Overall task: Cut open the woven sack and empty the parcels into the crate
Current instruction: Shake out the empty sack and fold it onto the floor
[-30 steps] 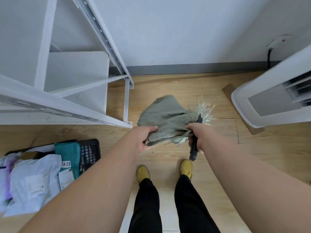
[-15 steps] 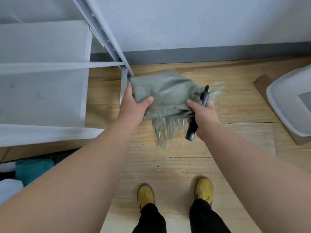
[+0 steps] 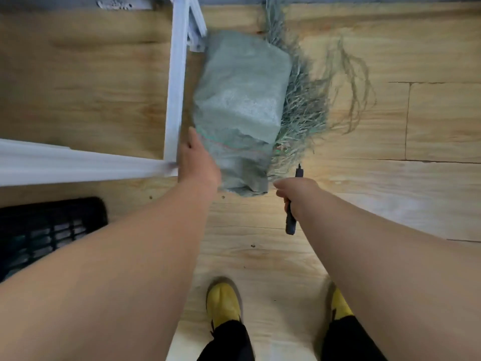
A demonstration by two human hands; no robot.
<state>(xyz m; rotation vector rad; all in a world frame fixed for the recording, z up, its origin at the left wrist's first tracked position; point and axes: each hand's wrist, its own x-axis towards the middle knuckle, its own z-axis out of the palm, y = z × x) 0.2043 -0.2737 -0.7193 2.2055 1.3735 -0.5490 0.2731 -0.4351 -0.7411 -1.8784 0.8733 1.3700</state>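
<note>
The left hand's (image 3: 199,162) fingers are hidden behind the sack (image 3: 240,110) — grip unclear. The crate (image 3: 49,230) is cut by the left edge and blurred — contents unreadable. The right hand (image 3: 296,192) covers the cutter's (image 3: 291,222) middle.
</note>
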